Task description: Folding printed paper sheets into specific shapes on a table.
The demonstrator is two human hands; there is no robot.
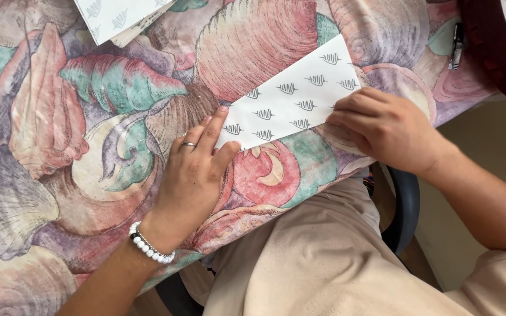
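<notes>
A white sheet of paper printed with small grey leaf-like marks lies folded on a table covered by a seashell-patterned cloth. My left hand, with a ring and a white bead bracelet, lies flat, its fingertips pressing the paper's left corner. My right hand presses the paper's right edge with bent fingers. Neither hand lifts the paper.
More sheets of the same patterned paper lie at the table's far edge. A black pen-like object rests at the far right beside a dark red curved object. My lap in beige trousers and a dark chair sit below the table edge.
</notes>
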